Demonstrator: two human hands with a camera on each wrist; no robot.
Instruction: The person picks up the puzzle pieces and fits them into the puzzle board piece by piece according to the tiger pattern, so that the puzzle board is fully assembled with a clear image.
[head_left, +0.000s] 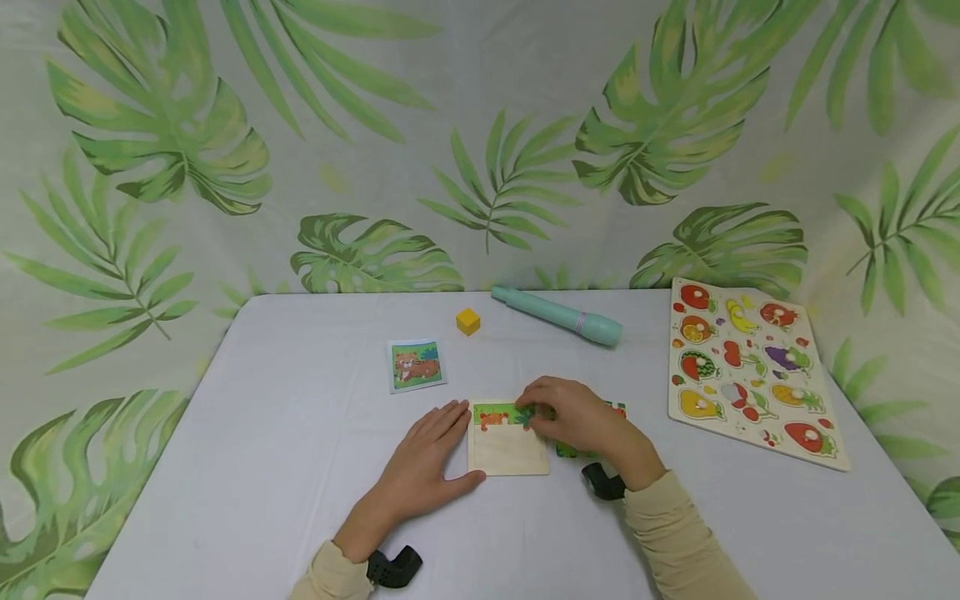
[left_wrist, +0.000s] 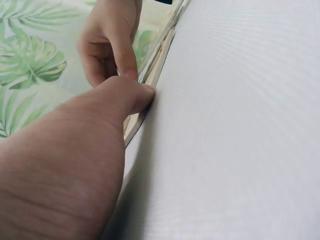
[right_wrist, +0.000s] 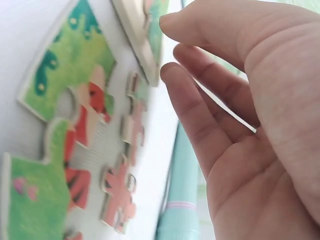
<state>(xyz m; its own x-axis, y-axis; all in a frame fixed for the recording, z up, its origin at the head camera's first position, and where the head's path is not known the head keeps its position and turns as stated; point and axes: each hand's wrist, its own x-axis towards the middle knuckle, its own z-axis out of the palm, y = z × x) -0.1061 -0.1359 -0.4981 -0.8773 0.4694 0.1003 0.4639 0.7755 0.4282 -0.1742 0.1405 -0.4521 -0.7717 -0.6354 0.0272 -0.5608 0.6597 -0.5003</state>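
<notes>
A small square wooden puzzle board lies on the table, with a strip of green and orange picture along its far edge. My left hand rests flat at the board's left side, fingers straight, thumb by the near left corner. At the far right corner my right hand pinches a green puzzle piece between thumb and fingertips, right at the frame. In the right wrist view the fingertips sit close over the board, and loose jigsaw pieces with green, red and orange prints lie beside it, partly under that hand.
A picture card of a brown animal lies beyond the left hand. Farther back are a yellow cube and a mint-green tube-shaped object. A large fruit peg puzzle leans at the right. Leafy cloth hangs behind the table.
</notes>
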